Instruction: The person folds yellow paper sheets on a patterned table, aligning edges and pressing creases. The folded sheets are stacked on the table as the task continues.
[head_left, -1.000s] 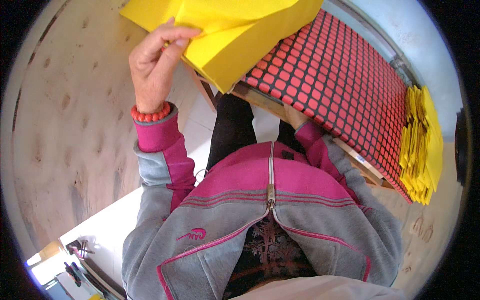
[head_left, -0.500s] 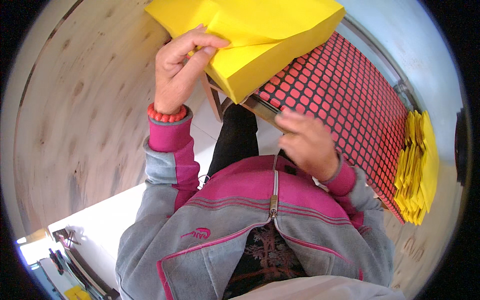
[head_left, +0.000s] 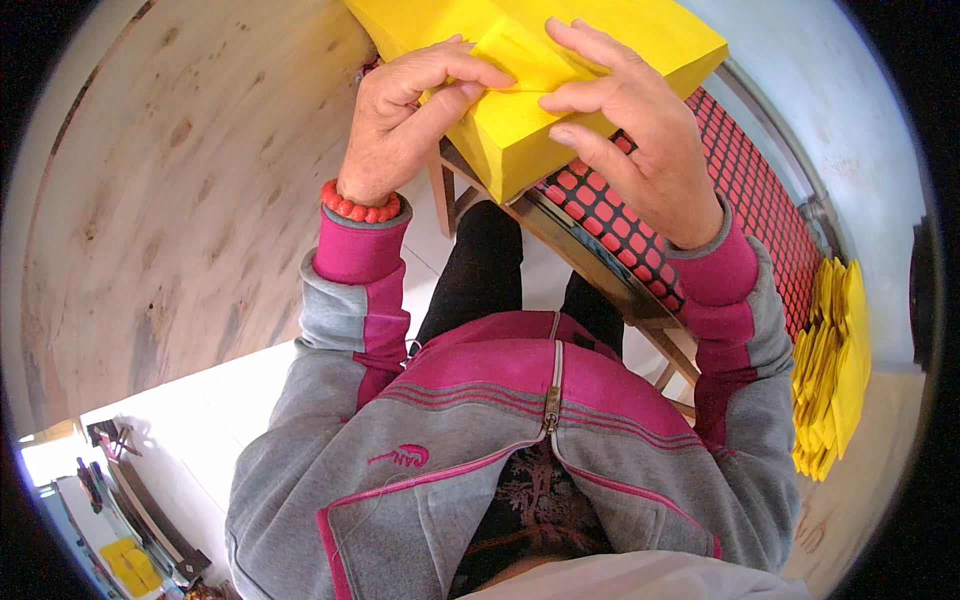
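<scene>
A bright yellow, box-shaped bag (head_left: pixel 522 160), of paper or thin fabric, lies on the table before me. The upper edge of the view cuts off its far part. My left hand (head_left: pixel 395 125), with a red bead bracelet at the wrist, pinches a raised fold of the bag's top between thumb and fingers. Across from it, my right hand (head_left: pixel 655 145) reaches over the near side with its fingers spread. Its fingertips rest at or just above the same fold; contact is hard to tell.
A red cloth with a black grid (head_left: pixel 760 190) covers the wooden-legged table. At its right end several flat yellow pieces (head_left: pixel 830 370) are stacked. A pale wooden panel (head_left: pixel 180 220) stands on the left. More yellow material (head_left: pixel 130 565) lies at the lower left.
My right hand has moved up from near the table's edge to the bag's fold. The left hand keeps its pinch; hand and bag have shifted right in the view.
</scene>
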